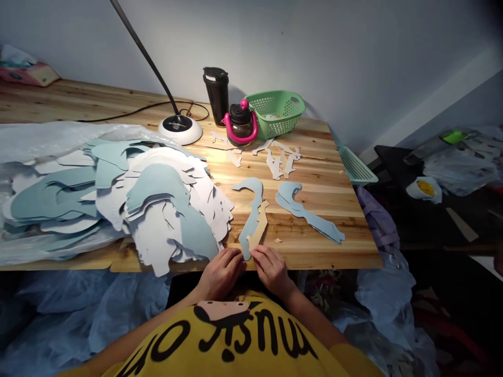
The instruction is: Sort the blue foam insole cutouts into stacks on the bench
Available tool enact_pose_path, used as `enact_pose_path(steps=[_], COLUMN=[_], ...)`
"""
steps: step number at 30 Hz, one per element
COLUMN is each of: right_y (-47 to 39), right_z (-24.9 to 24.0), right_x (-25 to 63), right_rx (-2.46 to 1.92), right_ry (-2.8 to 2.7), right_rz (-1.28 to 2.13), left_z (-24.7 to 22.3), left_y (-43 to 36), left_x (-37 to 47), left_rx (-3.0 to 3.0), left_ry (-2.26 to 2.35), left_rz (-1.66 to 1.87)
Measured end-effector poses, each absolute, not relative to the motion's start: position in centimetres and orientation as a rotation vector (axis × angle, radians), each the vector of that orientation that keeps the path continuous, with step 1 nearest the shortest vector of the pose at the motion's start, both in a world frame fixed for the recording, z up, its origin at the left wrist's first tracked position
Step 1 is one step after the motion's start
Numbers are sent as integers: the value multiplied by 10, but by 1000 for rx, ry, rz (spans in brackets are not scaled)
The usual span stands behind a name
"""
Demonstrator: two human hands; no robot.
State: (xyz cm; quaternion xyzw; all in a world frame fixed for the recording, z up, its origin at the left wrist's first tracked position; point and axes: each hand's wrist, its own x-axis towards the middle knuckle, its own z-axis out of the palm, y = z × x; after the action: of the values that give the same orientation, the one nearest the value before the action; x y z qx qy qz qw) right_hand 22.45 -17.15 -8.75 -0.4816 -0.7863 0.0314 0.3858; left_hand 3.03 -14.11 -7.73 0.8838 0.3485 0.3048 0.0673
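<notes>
Writing first: your yellow shirt has big black letters, upside down and curved with the cloth; they seem to include "music". The black tumbler has a pale label by its lid, too small to read.

Your right hand is pinched narrow on the near end of the tan strip, which lies along the right side of the blue cutout. Your left hand is curled at the blue cutout's near tip—can't tell if it grips. Both pieces are at the front edge of the wooden worktop.

Right of them: a stack of blue cutouts. Left: a big pile of white and blue pieces on clear plastic. Behind: pale scraps, a pink-handled bottle, a green basket and the lamp base. Tissue box at far left, plain wall behind. Plastic bags hang or lie below on the right; a dark side table carries a cup with something yellow inside.

Hard to see: the lamp's head is out of frame, the tissue box is cut off, and the floor area is dark—contents unclear.
</notes>
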Motion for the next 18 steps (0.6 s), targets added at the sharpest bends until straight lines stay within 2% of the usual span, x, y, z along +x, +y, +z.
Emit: enact_pose_path(steps=[6, 18], right_y=[-170, -168], right_z=[-93, -89], right_x=[221, 223], right_rx=[-1183, -1089], right_ry=[-2041, -2122], right_rz=[102, 159], left_z=[-71, -73], left_y=[-139, -141], left_x=[33, 32], left_rx=[2644, 2648], left_ry=[1015, 1023], left_rz=[1009, 963])
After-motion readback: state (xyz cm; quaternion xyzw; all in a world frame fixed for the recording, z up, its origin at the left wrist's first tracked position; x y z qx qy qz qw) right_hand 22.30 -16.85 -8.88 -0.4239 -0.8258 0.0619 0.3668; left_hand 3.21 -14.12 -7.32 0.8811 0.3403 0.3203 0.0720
